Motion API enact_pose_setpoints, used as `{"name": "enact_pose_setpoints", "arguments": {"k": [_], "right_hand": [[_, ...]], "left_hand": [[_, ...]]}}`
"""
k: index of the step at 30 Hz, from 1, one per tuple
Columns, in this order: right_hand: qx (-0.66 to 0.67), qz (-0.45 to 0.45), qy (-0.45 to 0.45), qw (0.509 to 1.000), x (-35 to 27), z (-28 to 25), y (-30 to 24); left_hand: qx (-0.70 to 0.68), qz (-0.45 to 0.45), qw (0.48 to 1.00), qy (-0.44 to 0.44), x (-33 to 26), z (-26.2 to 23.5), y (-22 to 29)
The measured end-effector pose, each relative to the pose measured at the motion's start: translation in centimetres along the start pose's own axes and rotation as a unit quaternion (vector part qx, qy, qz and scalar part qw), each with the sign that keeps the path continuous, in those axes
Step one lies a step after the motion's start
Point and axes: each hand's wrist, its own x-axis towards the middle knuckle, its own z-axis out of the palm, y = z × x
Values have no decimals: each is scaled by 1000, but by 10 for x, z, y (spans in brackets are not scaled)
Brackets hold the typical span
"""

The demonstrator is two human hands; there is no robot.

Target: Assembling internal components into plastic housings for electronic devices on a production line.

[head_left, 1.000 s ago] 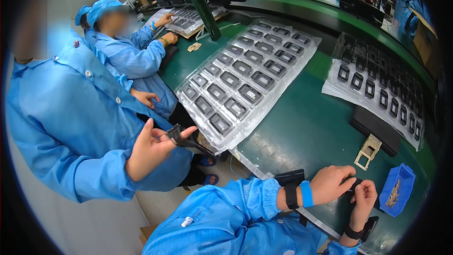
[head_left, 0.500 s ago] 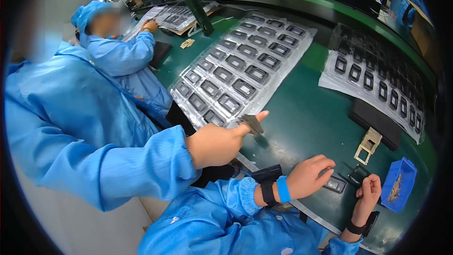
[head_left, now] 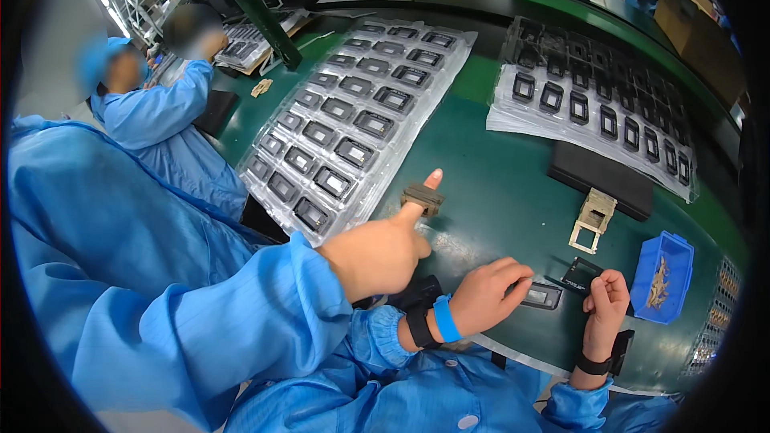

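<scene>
Pressing the black frame [head_left: 541, 295] left of the blue bin [head_left: 662, 277], the left hand [head_left: 485, 297] should hold its flat, unpinching grip steady; I cannot tell the curled right hand's [head_left: 607, 301] grip.

Wore a light blue smock, 2 long sleeves gathered at elastic cuffs. Showed 1 bright blue band beside 1 black strap, perhaps a watch, above the bare left hand [head_left: 489, 298]. Had 1 black strap above the bare right hand [head_left: 607, 305].
</scene>
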Motion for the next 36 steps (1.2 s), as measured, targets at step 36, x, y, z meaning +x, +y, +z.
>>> {"name": "enact_pose_setpoints", "arguments": {"k": [36], "right_hand": [[-23,0,-4,1000,-2,-4,2]], "left_hand": [[186,83,973,-107,-13,0,-10]]}}
